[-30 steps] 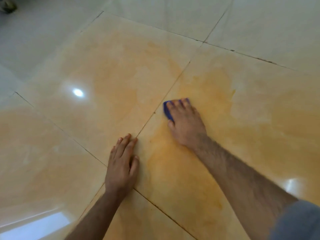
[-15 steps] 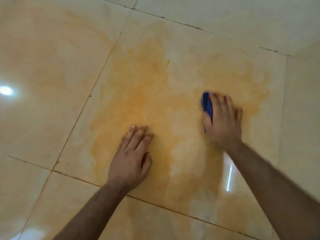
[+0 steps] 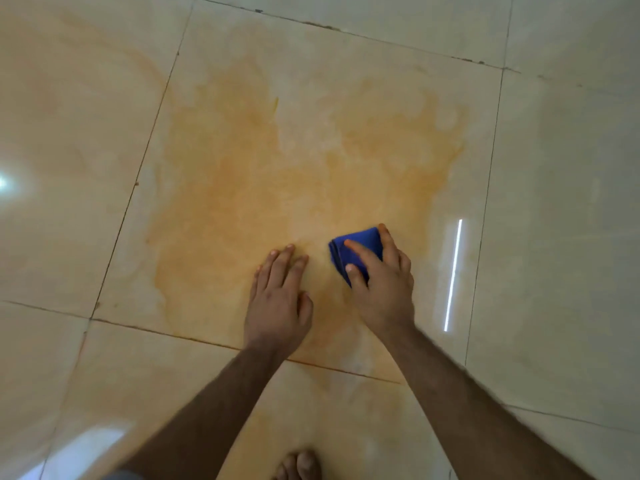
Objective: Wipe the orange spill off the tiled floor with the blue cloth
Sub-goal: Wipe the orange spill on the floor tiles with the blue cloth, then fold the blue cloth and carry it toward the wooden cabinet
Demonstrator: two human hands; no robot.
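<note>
A wide orange spill (image 3: 242,174) stains the glossy cream tiled floor (image 3: 561,202), mostly on the central tile. A folded blue cloth (image 3: 358,245) lies on the near part of the stain. My right hand (image 3: 381,285) is pressed on the cloth, thumb and fingers gripping its edges. Just left of it, my left hand (image 3: 280,299) rests flat on the floor, fingers together and palm down, holding nothing. Both hands are close together near the tile's front grout line.
Grout lines (image 3: 138,174) frame the stained tile. Fainter orange smears spread over the left tile (image 3: 69,116) and the near tile. My bare toes (image 3: 299,464) show at the bottom edge. A bright light streak (image 3: 453,275) reflects on the floor to the right.
My right hand has dragged the blue cloth back toward me and leftward, ending beside my left hand. More of the cloth now shows. The view shifted over the stained tile.
</note>
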